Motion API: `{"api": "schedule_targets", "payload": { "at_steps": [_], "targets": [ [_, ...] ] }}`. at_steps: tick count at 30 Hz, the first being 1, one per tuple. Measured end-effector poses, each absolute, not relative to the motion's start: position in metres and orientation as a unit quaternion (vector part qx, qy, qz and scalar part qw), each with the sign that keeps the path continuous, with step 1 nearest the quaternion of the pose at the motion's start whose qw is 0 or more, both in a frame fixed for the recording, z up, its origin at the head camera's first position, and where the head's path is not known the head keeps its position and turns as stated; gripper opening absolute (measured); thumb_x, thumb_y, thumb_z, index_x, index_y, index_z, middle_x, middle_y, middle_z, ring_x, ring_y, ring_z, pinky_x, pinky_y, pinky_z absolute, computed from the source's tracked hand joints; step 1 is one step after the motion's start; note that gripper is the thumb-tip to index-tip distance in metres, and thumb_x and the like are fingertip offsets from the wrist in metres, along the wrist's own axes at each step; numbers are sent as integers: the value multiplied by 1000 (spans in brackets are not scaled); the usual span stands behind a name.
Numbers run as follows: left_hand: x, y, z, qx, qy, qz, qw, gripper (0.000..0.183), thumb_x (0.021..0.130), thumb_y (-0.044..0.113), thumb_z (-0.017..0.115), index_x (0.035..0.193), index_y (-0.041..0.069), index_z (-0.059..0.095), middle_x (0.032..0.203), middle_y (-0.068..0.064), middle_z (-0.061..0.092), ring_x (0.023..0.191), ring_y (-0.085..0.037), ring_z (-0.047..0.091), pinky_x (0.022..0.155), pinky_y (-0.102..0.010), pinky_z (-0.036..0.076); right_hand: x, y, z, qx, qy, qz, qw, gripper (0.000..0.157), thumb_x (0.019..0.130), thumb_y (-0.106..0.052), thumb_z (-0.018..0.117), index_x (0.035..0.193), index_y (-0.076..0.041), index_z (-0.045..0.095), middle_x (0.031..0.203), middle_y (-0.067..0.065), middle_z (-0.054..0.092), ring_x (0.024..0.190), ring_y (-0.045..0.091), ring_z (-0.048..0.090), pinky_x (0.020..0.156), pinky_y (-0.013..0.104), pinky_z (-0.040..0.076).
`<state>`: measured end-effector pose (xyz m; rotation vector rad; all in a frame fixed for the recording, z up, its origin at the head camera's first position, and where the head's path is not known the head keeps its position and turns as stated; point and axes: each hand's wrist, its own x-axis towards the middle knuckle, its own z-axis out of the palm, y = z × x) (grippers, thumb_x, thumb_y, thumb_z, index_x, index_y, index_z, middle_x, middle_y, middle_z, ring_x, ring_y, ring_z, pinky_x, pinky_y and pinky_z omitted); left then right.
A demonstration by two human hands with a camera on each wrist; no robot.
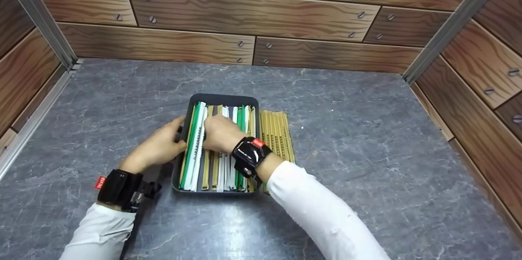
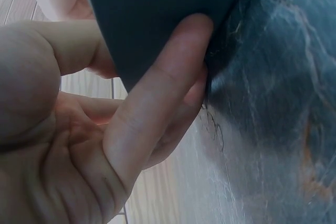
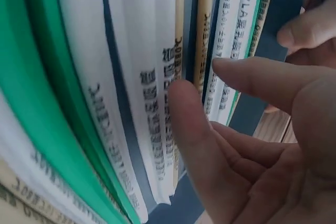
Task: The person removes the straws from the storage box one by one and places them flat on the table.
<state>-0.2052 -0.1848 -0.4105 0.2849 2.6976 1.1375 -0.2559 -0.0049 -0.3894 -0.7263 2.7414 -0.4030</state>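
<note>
A dark rectangular box (image 1: 217, 193) holds upright rows of long wrapped straws in green, white and gold, some with printed text. My left hand (image 1: 161, 144) is at the box's left side. In the left wrist view its straight finger (image 2: 157, 93) presses flat on the dark outer wall (image 2: 152, 9). My right hand (image 1: 222, 131) reaches down over the straws from the right. Its thumb and index finger stand slightly apart on either side of a gold straw (image 3: 205, 3), near white straws (image 3: 142, 56); any firm hold is not visible.
A row of gold wrapped straws (image 1: 275, 125) lies on the grey marbled table (image 1: 367, 150), right beside the box. Wood-patterned panels (image 1: 253, 15) enclose the table at the back and both sides. Small white specks (image 1: 302, 127) lie to the right.
</note>
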Motion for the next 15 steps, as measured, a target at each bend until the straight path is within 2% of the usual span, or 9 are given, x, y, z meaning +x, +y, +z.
{"api": "schedule_targets", "payload": {
  "at_steps": [4, 8, 13, 15],
  "targets": [
    [-205, -184, -410, 93, 913, 383, 105, 79, 95, 2, 57, 161, -9, 15, 160, -38, 28, 129, -48, 51, 109, -60, 48, -253, -11, -392, -248, 954, -113, 123, 32, 81, -3, 75, 66, -16, 50, 72, 2, 60, 63, 19, 59, 50, 27, 51],
    [-206, -184, -410, 95, 912, 386, 102, 80, 94, 2, 57, 161, -10, 16, 160, -38, 29, 132, -48, 49, 113, -61, 43, -254, -15, -395, -236, 957, -121, 115, 34, 79, 0, 74, 65, -16, 47, 74, 2, 58, 67, 20, 59, 51, 27, 51],
    [-207, -184, -412, 103, 911, 388, 92, 78, 93, 1, 57, 160, -12, 18, 157, -38, 34, 135, -48, 48, 117, -62, 39, -260, -12, -396, -208, 954, -173, 128, 39, 79, -4, 77, 60, -16, 46, 65, 0, 56, 53, 17, 59, 45, 24, 52],
    [-207, -185, -413, 101, 911, 388, 94, 78, 94, 2, 57, 160, -11, 18, 156, -38, 36, 132, -48, 51, 113, -61, 44, -264, -10, -396, -191, 949, -205, 148, 39, 80, -5, 78, 58, -16, 47, 60, 2, 59, 46, 16, 61, 42, 25, 54]
  ]
}}
